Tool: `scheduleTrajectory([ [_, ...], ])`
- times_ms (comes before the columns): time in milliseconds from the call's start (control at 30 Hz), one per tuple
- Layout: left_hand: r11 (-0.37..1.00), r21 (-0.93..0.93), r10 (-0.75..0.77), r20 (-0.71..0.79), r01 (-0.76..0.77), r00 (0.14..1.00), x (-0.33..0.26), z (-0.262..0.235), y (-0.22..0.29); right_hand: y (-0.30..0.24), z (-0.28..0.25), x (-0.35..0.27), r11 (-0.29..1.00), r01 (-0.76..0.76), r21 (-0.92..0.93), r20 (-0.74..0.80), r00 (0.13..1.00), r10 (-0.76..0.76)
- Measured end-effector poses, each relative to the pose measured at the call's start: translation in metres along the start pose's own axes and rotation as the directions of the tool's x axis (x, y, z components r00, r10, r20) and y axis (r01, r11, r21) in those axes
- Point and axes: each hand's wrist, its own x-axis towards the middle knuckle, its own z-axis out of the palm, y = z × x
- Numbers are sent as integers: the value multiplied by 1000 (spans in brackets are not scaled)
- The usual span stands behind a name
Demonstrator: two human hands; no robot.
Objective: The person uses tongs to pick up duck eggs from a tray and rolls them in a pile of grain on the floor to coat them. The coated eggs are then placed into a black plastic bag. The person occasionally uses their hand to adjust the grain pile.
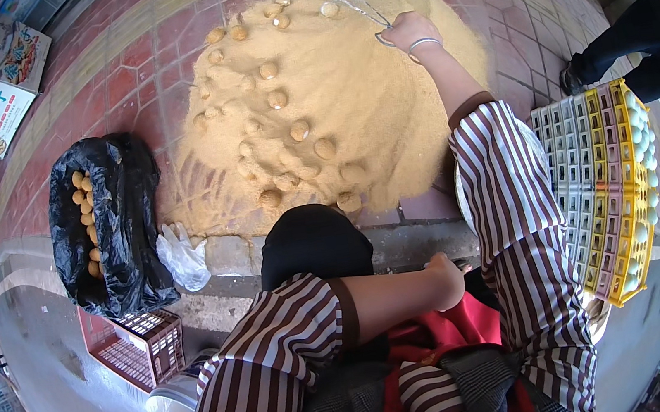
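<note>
My right hand (412,29) is closed around the loop handles of thin metal tongs (368,12), stretched over the far side of a broad tan heap of powder or fine grain (392,106). By the tongs' tips lies a pale, coated egg (330,9); whether they touch it I cannot tell. Several powder-coated eggs (299,131) lie scattered over the left and middle of the heap, some half buried. My left hand (444,281) is low in front of my body, near my right sleeve. Its fingers are mostly hidden.
At left, a black plastic bag (144,176) lines a container with coated eggs, above a dark red crate (169,344). A crumpled clear bag (183,257) lies beside it. Stacked yellow and grey crates (592,171) hold pale eggs at right. Another person's leg (617,43) stands beyond.
</note>
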Motion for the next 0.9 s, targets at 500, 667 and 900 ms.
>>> scheduleTrajectory([
  [500,1000,-25,5,254,1,967,-19,-26,4,266,-25,-275,803,-213,556,-74,950,303],
  [667,1000,6,-15,286,14,958,-20,-20,2,356,-7,-339,789,-426,442,-152,831,535],
  [900,999,43,-10,349,-5,937,-3,-22,8,375,-11,-363,836,-536,118,-98,831,547],
])
